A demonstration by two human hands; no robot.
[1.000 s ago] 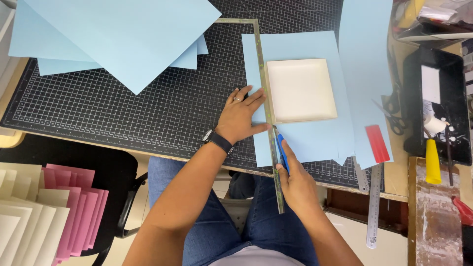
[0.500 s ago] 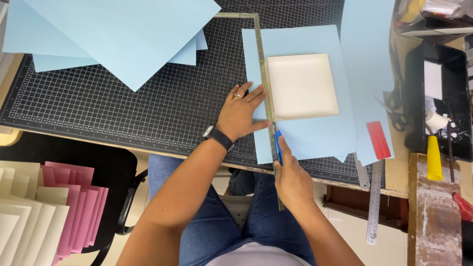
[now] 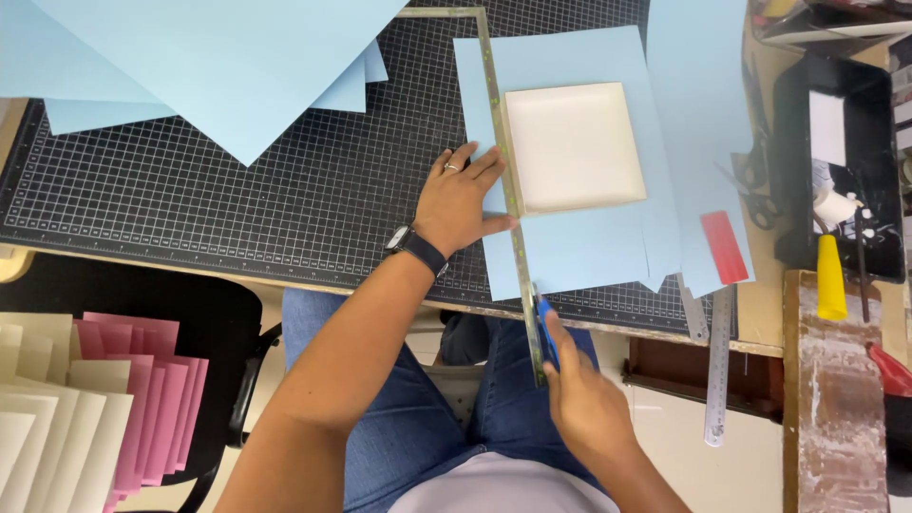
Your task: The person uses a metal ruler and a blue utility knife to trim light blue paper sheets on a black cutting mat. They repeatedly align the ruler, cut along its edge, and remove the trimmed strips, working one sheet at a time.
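My left hand (image 3: 463, 197) presses flat on a long metal ruler (image 3: 508, 180) that lies along the left side of a light blue paper sheet (image 3: 579, 242). A shallow cream box lid (image 3: 572, 146) sits on that sheet, right of the ruler. My right hand (image 3: 584, 399) grips a blue-handled cutter (image 3: 545, 328) at the ruler's near end, just past the front edge of the black gridded cutting mat (image 3: 266, 190).
Large light blue sheets (image 3: 209, 66) overlap the mat's far left. More blue paper with a red strip (image 3: 724, 247) lies right, beside a steel ruler (image 3: 717, 370), scissors (image 3: 755, 185), a black tray (image 3: 836, 161) and a yellow-handled tool (image 3: 830, 277). Pink and cream cards (image 3: 85, 399) stack below left.
My right hand has drawn the blue cutter down along the ruler toward me, off the paper's near edge. My left hand stays pressed on the ruler.
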